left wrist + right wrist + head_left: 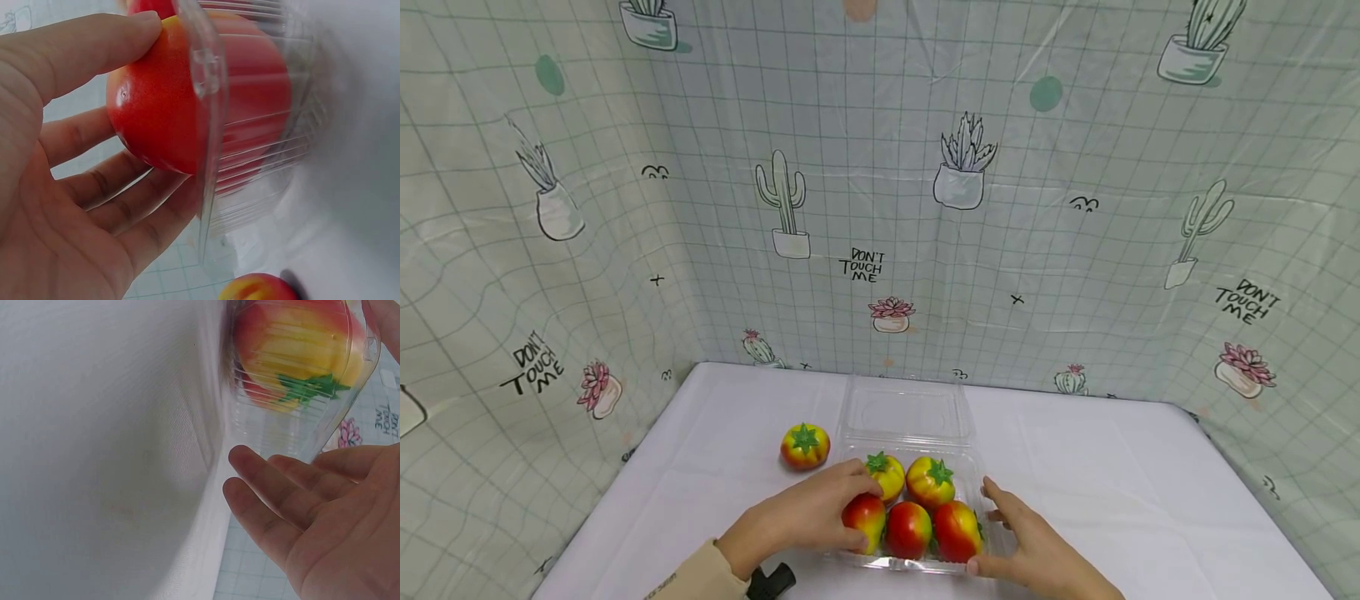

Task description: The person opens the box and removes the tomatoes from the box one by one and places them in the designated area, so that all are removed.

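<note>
A clear plastic clamshell box [925, 566] lies with its lid [906, 412] folded back. Several red-and-yellow fruits with green leafy tops, tomato-like in look, fill it, one a red fruit [910, 531] at the front middle. My left hand [812, 510] grips the front-left fruit [156, 100], thumb on one side and fingers on the other; that fruit sits partly inside the box. At the box's right side is my right hand [1037, 542], its fingers extended and its thumb at the front-right corner. Beside it, another fruit [300, 350] shows through the clear wall.
One more such fruit [805, 447] stands on the white tablecloth [1097, 475], left of the box. Behind the table hangs a grid-patterned curtain [910, 225] with cactus drawings. A black object [771, 581] shows beneath the left wrist.
</note>
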`<state>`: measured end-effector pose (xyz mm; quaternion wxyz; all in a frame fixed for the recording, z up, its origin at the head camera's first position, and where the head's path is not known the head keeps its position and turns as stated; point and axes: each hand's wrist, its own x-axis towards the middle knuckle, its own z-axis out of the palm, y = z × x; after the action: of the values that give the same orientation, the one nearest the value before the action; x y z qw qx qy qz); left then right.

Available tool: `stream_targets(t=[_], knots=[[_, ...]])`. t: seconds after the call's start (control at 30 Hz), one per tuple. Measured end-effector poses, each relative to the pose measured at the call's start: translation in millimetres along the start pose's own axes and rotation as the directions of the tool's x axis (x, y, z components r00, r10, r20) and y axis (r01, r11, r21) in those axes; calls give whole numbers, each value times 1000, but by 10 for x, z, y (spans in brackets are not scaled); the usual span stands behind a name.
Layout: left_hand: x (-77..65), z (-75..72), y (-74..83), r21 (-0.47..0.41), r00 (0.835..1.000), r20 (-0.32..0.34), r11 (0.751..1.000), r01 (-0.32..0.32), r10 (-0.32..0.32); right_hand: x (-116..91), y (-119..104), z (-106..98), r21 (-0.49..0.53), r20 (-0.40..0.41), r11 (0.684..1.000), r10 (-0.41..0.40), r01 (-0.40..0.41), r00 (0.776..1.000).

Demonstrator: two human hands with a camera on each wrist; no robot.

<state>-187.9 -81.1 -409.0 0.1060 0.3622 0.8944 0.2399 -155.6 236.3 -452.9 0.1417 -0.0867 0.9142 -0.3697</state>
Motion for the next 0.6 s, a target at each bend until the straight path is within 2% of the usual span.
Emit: stream_targets(t=[0.6], knots=[[-82,-106,43,-6,999,-38,1000,1,-1,-3,-14,-8,13,6,1000,8,-8,1000]])
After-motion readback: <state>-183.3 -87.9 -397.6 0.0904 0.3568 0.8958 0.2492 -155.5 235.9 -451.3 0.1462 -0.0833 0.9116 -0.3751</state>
